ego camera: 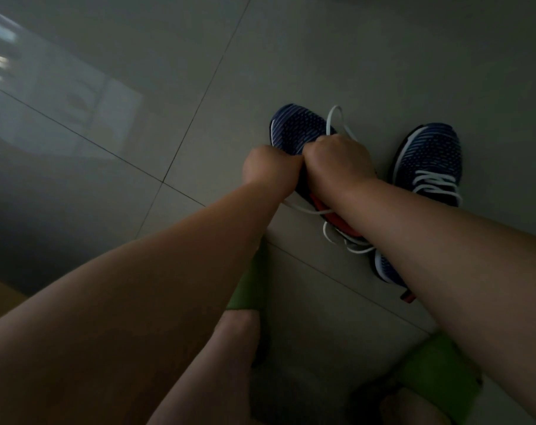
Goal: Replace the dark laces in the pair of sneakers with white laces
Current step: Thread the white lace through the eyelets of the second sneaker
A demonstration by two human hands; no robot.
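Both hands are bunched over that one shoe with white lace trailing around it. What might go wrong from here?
The white lace loops loose past the toe and trails beside the near sneaker, so it may tangle or end up uneven. The left hand and right hand hide the eyelets, so a skipped hole could go unnoticed. The dim light makes that likelier. The other sneaker already looks laced in white.

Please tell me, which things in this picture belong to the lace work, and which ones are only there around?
Belong to the job:
- blue knit sneaker being laced
- loose white lace
- second blue knit sneaker with white lacing
- left hand, right hand

Only around:
- grey tiled floor
- green slippers
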